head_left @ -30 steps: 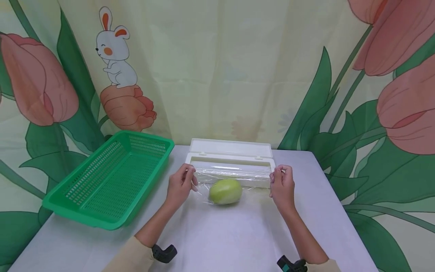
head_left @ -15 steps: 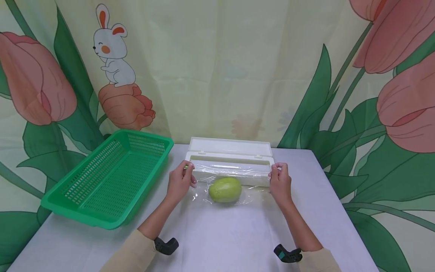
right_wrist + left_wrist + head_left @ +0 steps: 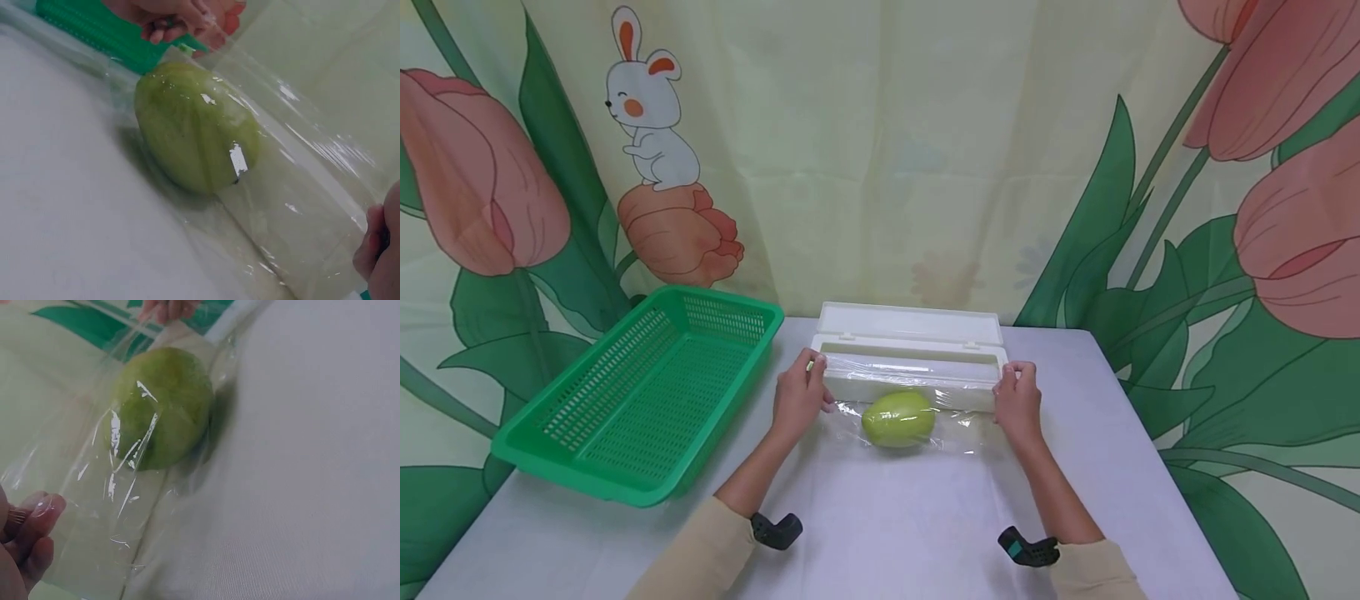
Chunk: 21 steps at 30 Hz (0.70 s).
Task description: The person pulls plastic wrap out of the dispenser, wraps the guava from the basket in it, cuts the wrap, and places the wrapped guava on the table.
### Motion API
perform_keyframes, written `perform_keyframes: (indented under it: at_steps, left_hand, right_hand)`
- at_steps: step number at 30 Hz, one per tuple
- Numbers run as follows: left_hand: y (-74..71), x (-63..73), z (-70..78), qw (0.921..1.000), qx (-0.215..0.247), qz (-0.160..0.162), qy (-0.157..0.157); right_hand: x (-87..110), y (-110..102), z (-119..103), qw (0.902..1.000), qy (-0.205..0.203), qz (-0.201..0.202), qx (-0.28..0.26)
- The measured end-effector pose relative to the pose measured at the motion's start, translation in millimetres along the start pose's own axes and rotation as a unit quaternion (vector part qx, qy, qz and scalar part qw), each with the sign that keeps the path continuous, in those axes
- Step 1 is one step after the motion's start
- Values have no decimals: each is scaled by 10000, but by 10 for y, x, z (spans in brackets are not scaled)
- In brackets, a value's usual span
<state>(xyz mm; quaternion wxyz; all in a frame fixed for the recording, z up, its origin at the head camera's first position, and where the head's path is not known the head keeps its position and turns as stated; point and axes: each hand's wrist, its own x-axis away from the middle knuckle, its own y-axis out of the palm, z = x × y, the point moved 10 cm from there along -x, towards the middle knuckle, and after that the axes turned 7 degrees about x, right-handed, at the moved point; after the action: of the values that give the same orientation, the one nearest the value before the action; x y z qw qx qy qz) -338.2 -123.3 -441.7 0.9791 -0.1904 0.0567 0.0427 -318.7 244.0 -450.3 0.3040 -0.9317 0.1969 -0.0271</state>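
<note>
A green oval fruit (image 3: 898, 420), mango-like, lies on the table in the middle of the head view. Clear cling film (image 3: 306, 219) stretches over it, with bright glints on its surface. My left hand (image 3: 799, 398) pinches one corner of the film between thumb and fingers, to the left of the fruit. To its right, my right hand (image 3: 1018, 402) pinches the opposite corner. Right behind the fruit stands a white cling film box (image 3: 912, 393), lid (image 3: 910, 323) raised, with the film roll (image 3: 917, 367) inside.
A green perforated plastic basket (image 3: 647, 492) stands on the left of the table (image 3: 895, 517), which has a white cover. Behind the table hangs a curtain (image 3: 880, 167) printed with tulips and a rabbit. Black wrist cameras (image 3: 777, 532) sit at both sleeves.
Both hands keep their pinch on the film's corners and have shifted only slightly. The film now lies closer over the fruit, with brighter glints. Fruit, box and basket stay in place.
</note>
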Motion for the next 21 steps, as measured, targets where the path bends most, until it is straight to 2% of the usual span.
perform_keyframes:
  at_steps: [4,10,16,21]
  left_hand:
    - [22,1,-51,9994,233,-174,-189]
    - [24,37,-127,9976,538,-352,-272]
    - [19,62,-207,9904,1208,-393,-542]
    - [35,84,-247,9800,1766,-446,-797]
  right_hand:
    - [0,67,40,9984,-20,-537,-182]
    - [62,132,93,9894,-14,-1134,-904]
    - [97,86,41,9807,-256,-1349,-1390]
    - [99,37,32,9808,-307,-1393,-1332]
